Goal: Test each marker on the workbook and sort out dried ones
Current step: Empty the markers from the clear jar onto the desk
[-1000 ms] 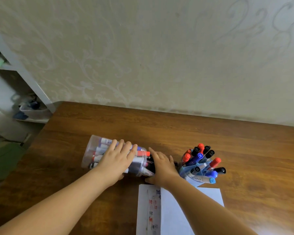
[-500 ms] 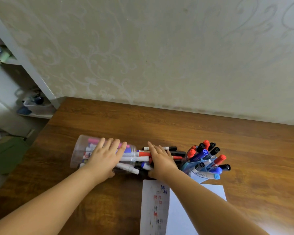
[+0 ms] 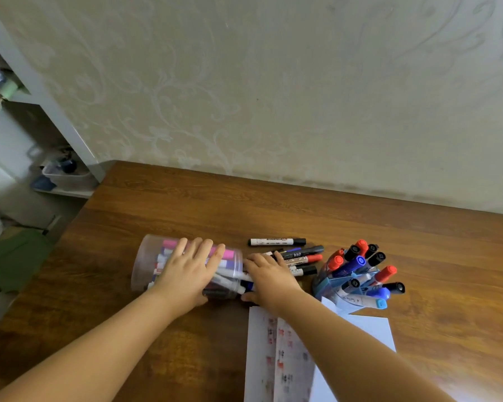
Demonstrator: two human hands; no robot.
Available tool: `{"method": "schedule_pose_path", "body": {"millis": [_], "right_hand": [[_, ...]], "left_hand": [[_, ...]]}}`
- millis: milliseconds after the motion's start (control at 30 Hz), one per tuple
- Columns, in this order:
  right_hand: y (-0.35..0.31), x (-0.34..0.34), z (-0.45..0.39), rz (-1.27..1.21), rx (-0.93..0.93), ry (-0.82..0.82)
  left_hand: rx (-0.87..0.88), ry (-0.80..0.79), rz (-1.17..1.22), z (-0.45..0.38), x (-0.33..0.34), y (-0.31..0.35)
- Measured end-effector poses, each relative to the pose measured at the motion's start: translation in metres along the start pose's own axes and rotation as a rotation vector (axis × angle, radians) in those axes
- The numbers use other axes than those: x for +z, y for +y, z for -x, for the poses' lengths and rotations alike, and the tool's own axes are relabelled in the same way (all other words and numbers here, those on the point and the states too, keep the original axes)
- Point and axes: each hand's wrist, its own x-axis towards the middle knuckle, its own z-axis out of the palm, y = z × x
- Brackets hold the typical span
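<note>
A clear jar (image 3: 145, 265) lies on its side on the wooden table (image 3: 186, 207), its mouth facing right, with markers inside. The left hand (image 3: 190, 271) lies flat on top of the jar, fingers straight and together, thumb tucked down its near side. The right hand (image 3: 269, 278) rests palm-down with fingers spread over the spilled markers (image 3: 302, 258) at the jar's mouth; it grips none of them. These loose markers fan out to the right, with black, red and blue caps; one black marker (image 3: 276, 242) lies apart, just behind the pile.

Just right of the pile a blue holder (image 3: 331, 282) stands crowded with upright and leaning markers, red, black and blue caps up, hemming in the right hand's side. The workbook (image 3: 262, 358) lies at the near edge under the right forearm, its open page showing blurred colour marks; the arm covers its middle.

Behind the table is a patterned wall (image 3: 273, 97); at left, a pale shelf (image 3: 67, 184) holds a tray of small items.
</note>
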Motion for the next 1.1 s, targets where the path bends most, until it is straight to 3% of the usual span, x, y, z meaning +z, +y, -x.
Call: {"method": "schedule_pose_path", "body": {"millis": [133,200,300,533,833,1000,1100], "right_hand": [[0.012,-0.005,-0.001,0.075,0.038,0.015],[0.012,-0.006,-0.001,0.089,0.065,-0.025],[0.005,-0.006,-0.001,0.014,0.064,-0.082],[-0.017,0.002,-0.009,-0.106,0.035,-0.042],[-0.002,-0.005,-0.005,0.016,0.129,-0.058],[-0.014,-0.009,-0.002,-0.077,-0.026,-0.021],[-0.019,-0.003,-0.003,-0.004,-0.063,-0.067]], "left_hand": [[-0.058,0.024,-0.004,0.006,-0.003,-0.021],[-0.063,0.112,-0.014,0.006,0.004,-0.030],[-0.070,0.094,-0.024,0.006,0.005,-0.032],[-0.037,0.081,0.040,0.007,0.000,-0.017],[-0.146,0.054,0.048,0.020,0.005,-0.049],[-0.138,0.035,0.074,0.017,-0.001,-0.040],[-0.101,0.034,0.066,0.015,0.001,-0.032]]}}
